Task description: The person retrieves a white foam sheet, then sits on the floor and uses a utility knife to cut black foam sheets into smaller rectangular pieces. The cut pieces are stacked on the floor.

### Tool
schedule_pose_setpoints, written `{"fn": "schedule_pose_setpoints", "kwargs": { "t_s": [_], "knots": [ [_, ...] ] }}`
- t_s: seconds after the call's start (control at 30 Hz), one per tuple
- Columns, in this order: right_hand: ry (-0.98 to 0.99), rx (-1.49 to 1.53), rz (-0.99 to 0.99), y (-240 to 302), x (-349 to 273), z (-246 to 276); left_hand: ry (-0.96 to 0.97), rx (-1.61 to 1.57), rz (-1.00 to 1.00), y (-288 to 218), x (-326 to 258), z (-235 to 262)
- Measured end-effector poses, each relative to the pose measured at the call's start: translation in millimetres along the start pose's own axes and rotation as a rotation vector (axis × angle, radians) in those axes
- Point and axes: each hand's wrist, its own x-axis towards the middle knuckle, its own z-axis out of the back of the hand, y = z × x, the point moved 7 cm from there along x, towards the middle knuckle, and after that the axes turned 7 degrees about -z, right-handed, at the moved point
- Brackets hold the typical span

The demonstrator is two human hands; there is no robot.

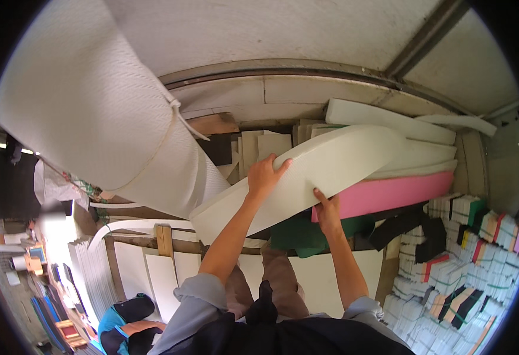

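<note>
A long, wide strip of white foam sheet (312, 168) is held up slantwise in front of me, its far right end bending away. My left hand (265, 177) is closed on its upper edge, fingers hooked over the back. Lower and to the right, my right hand (329, 212) grips the bottom edge with its thumb on the near face; its other fingers are partly hidden. Behind the strip, a pink foam strip (395, 194) lies below several white foam strips (392, 118). Dark green material (299, 236) shows underneath.
A large roll of white textured foam (102, 100), tied with cord, leans at the left. Bundled stacks of cut foam pieces (460, 266) fill the right side. White panels (315, 278) stand below. Another person in blue and black (126, 322) is at the lower left.
</note>
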Motion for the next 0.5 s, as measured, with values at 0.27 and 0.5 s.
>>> {"fn": "schedule_pose_setpoints", "kwargs": {
  "t_s": [0.27, 0.5],
  "knots": [
    [0.636, -1.108, -0.321, 70, -40, -24, -0.277, -0.171, -0.02, 42, -59, 90],
    [0.546, -1.345, 0.937, 152, -66, -196, -0.428, -0.298, -0.097, 67, -125, 182]
  ]
}}
